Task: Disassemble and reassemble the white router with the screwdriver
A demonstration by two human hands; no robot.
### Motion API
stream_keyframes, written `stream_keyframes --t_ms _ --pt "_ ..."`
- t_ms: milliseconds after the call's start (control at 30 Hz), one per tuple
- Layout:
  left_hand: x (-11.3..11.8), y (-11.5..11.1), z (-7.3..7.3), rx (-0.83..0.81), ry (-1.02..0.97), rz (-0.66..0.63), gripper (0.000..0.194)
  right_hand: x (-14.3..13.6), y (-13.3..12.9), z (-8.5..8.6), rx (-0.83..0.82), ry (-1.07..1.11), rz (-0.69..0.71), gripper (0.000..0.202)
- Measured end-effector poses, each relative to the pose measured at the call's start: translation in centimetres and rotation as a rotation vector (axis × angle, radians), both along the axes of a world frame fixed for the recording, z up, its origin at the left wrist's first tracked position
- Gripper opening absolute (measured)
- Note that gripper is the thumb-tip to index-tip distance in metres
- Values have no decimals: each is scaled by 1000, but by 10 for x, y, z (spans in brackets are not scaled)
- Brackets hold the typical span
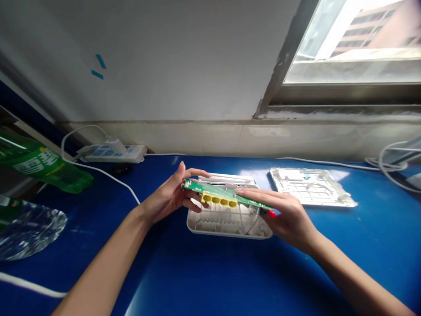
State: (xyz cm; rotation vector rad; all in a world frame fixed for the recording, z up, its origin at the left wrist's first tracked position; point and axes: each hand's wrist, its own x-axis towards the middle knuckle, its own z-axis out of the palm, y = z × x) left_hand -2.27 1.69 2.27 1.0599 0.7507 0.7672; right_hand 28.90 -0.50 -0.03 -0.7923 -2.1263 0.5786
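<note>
A green circuit board (243,198) with a row of yellow ports (219,200) is held tilted above an open white plastic housing (226,228), its right end lower. My right hand (289,215) grips the board's right end, fingers on top, beside a small red part (271,213). At the board's left end is my left hand (174,193), its fingers spread and curved around the edge; whether they press on it is hard to see. A thin wire runs inside the housing below.
On the blue table (197,272), a white ribbed cover (314,188) lies right of the housing. A white power strip (115,152) with cables stands at the back left. A green bottle (42,162) and a clear bottle (33,228) are at the left edge.
</note>
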Motion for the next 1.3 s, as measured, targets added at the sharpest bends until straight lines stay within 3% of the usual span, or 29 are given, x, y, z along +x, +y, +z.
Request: stream_keyframes --t_ms 67,200,267,500,600,667,767,867,1000,1200,1300 --pt "-6 1 -1 170 70 -50 82 -1 0 -1 -114 80 -54 41" --pt "-9 2 0 586 399 184 35 -7 -2 0 -368 202 -63 23" --pt "-3 -1 2 640 390 240 28 -10 -2 2 -461 228 -55 26" --pt "19 -9 1 277 151 275 39 -6 1 11 -683 263 -103 52" --pt "18 -7 2 156 79 277 35 11 6 15 -528 135 -170 61" --pt "16 -4 3 71 54 287 30 22 8 17 -417 17 -106 62" --pt "11 -1 4 -10 49 311 30 29 9 17 -375 -133 12 55" --pt "9 1 3 -40 47 313 33 26 8 17 -311 -203 37 33" --pt "8 1 2 -73 34 329 32 22 8 20 -305 -118 40 14" --pt "8 1 1 -100 22 347 33 25 12 21 -501 42 161 8" --pt "10 0 0 -104 30 333 33 25 12 19 -509 53 183 10"
